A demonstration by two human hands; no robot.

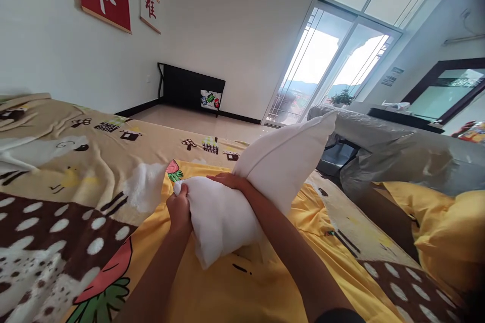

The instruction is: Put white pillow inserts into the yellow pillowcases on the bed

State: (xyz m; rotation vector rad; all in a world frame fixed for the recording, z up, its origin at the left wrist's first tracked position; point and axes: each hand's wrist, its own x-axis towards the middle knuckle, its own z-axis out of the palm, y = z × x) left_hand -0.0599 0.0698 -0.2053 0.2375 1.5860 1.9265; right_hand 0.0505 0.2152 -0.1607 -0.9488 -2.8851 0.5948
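Two hands are on the white pillow [261,181], which lies on the patterned blanket [56,171] with its far end lifted up. The left hand [178,208] is clenched on the near-left corner of the pillow and pinches the cloth there. The right hand [230,180] lies flat over the top of the pillow, pressing it and not closed around anything. To the left of the pillow, a little apart from it, a tuft of white filling [146,186] lies loose on the blanket.

I judge that the pinched corner is the place of work. To handle it well, the left hand should hold the cloth tight while the right one steadies the body of the pillow, so that the filling does not slide away from the corner.

As for containers, the pillow shell looks full and puffy, but I cannot tell whether its corner is open. To the right of the pillow lies a yellow pillowcase [447,232] — it also looks stuffed.
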